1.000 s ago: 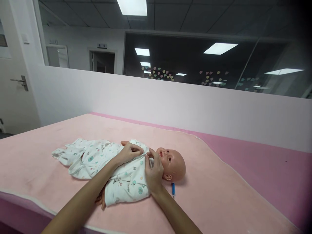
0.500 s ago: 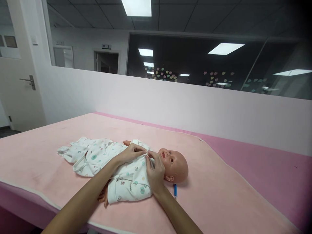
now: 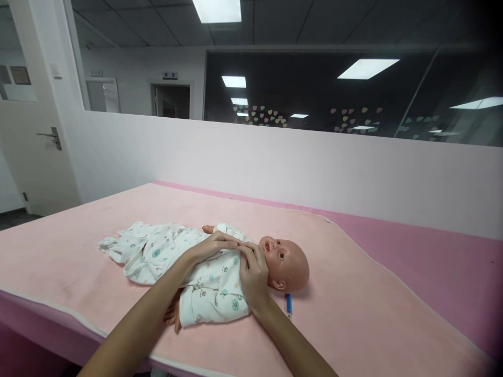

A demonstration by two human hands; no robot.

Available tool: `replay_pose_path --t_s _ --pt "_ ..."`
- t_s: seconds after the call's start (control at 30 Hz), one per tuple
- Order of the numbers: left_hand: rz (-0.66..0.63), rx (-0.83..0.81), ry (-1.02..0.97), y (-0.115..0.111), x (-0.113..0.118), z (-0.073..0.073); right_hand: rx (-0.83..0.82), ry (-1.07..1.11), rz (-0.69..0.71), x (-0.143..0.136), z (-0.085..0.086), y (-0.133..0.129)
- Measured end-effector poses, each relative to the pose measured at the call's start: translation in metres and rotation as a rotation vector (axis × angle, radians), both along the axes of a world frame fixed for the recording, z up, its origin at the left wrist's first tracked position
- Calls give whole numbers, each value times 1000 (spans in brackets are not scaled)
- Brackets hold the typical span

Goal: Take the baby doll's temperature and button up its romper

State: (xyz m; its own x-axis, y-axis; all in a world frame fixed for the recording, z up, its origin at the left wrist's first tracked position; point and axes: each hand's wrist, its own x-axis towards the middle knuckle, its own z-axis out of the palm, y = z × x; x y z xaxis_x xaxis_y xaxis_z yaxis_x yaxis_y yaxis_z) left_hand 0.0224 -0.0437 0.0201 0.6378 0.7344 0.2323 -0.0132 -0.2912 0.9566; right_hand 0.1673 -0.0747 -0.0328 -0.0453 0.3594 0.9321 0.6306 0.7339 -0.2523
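Observation:
A baby doll lies on its back, its bald head to the right. It wears a white romper with a small coloured print. My left hand reaches across the doll's chest, its fingertips pinched on the romper's front near the neck. Close against it, my right hand bends its fingers round the collar edge below the doll's chin. The fingertips of both hands meet there and hide the bit of cloth between them. One doll hand pokes out of the near sleeve.
A pink mat covers the padded table. A blue pen-like stick lies beside the doll's head. Behind the table stands a white wall with a window above it. A door is at the far left.
The view has shifted slightly. My fingertips have drawn closer together at the collar, and the small white spot seen between them earlier is now covered.

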Motion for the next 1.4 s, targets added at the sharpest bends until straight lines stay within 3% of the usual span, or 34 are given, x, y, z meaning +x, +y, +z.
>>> replay_pose_path --t_s 0.13,0.47,0.87,1.4 --pt "3 53 111 1 -2 1 -25 23 17 0 -1 1" --pt "221 287 149 9 5 -16 -16 5 4 0 -3 3" --pt "108 209 163 6 4 -8 -50 31 21 1 -2 4" --pt "152 229 197 7 2 -9 -130 41 114 1 2 -4"
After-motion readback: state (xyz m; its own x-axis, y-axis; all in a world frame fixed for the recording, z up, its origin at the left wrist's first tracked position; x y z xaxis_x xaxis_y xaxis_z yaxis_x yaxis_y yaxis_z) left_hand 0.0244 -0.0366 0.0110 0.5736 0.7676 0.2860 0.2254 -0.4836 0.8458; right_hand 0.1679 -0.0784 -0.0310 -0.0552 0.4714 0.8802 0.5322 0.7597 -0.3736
